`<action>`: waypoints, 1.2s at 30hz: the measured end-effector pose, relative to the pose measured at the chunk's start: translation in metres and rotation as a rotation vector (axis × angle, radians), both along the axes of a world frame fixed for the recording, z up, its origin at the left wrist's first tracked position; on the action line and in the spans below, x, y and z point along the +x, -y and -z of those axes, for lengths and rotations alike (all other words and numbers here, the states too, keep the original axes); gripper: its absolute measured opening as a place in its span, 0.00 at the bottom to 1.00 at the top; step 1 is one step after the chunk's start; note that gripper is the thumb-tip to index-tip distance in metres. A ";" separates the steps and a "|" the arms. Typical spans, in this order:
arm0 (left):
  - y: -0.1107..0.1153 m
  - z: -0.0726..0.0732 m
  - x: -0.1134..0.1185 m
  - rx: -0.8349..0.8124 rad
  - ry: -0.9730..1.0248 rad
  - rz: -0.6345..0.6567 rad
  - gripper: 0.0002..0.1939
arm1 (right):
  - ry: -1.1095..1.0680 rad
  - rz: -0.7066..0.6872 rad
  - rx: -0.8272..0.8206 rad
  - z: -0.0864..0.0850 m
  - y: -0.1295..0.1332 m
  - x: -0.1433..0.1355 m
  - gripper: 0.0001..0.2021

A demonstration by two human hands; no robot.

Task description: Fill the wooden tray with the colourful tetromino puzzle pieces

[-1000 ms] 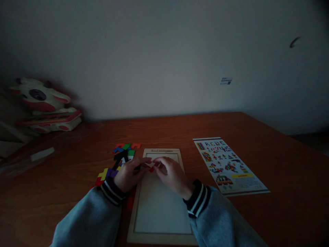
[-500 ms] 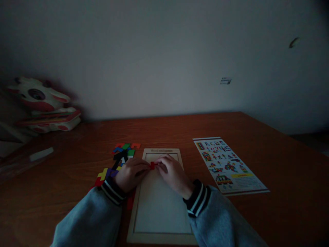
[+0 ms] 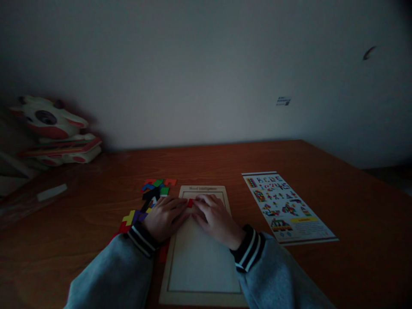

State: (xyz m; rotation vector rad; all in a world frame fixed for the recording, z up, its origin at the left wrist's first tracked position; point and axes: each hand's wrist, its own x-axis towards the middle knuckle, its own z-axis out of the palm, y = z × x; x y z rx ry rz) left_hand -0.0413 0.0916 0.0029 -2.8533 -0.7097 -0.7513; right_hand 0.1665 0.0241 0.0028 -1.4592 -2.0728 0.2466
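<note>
A small red puzzle piece (image 3: 190,203) is held between my two hands over the upper part of a wooden puzzle board (image 3: 202,262). My left hand (image 3: 165,216) touches it from the left with its fingertips. From the right, the fingertips of my right hand (image 3: 218,219) meet the piece, the thumb lower and apart from the forefinger. Both hands are closed on the piece, though the fingers cover most of its outline. Beside the left hand lie several coloured pieces, among them a yellow piece (image 3: 128,217), a purple piece (image 3: 137,216) and a green piece (image 3: 164,191).
A printed sheet of coloured patterns (image 3: 286,206) lies right of the board on the brown table (image 3: 225,159). At the far left stands a cow-shaped toy keyboard (image 3: 64,137) against the wall. A pale strip (image 3: 52,192) lies on the left side.
The red piece has shifted slightly away from me and shows less of itself. My fingers have flattened around it, the right thumb moving lower.
</note>
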 end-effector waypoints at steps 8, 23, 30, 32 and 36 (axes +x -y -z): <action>-0.001 0.002 -0.002 0.060 -0.035 -0.076 0.15 | 0.038 -0.042 -0.020 0.000 0.001 0.001 0.20; 0.001 -0.001 0.000 0.089 -0.021 -0.027 0.15 | 0.071 -0.051 -0.089 -0.005 0.002 0.002 0.23; 0.000 0.001 0.000 0.010 -0.001 -0.004 0.14 | 0.056 -0.040 -0.081 -0.001 0.001 0.002 0.22; -0.001 0.005 -0.001 -0.021 -0.003 -0.036 0.17 | 0.061 -0.039 -0.085 0.000 0.001 0.002 0.21; -0.003 0.012 -0.003 -0.071 -0.040 -0.079 0.20 | 0.069 -0.038 -0.083 0.001 0.002 0.002 0.21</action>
